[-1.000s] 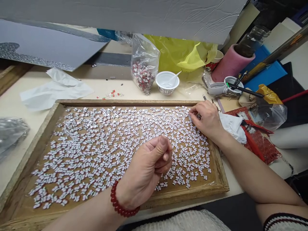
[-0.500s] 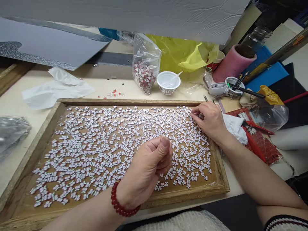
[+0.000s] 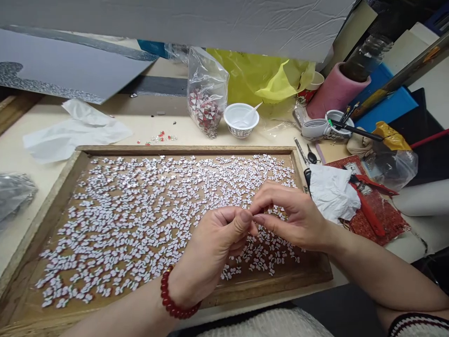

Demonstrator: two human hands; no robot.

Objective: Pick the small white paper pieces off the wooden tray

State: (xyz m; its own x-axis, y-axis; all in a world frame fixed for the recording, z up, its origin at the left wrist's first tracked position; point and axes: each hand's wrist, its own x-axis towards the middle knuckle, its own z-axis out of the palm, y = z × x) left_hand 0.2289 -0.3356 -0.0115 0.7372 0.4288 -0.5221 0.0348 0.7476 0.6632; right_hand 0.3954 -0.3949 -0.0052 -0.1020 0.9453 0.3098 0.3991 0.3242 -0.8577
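Observation:
A shallow wooden frame tray (image 3: 185,150) lies before me, its brown floor covered with many small white cherry-shaped pieces (image 3: 140,224). Over its front right part my left hand (image 3: 224,234), with a red bead bracelet (image 3: 168,297) at the wrist, is curled closed, thumb pressed on the bent fingers. My right hand (image 3: 291,215) meets it from the right, thumb and forefinger pinched at the left thumb tip. Whatever lies between the fingertips of either hand is hidden or too small to name.
Behind the tray stand a clear bag of red and white pieces (image 3: 206,107) and a white bowl with a spoon (image 3: 241,120). A tissue (image 3: 77,128) lies back left. On the right are a crumpled tissue (image 3: 333,192), a red-handled tool (image 3: 368,213) and a pink roll (image 3: 338,91).
My right hand has moved from the tray's far right corner toward me and left, and now touches my left hand. My left hand stays curled in nearly the same place.

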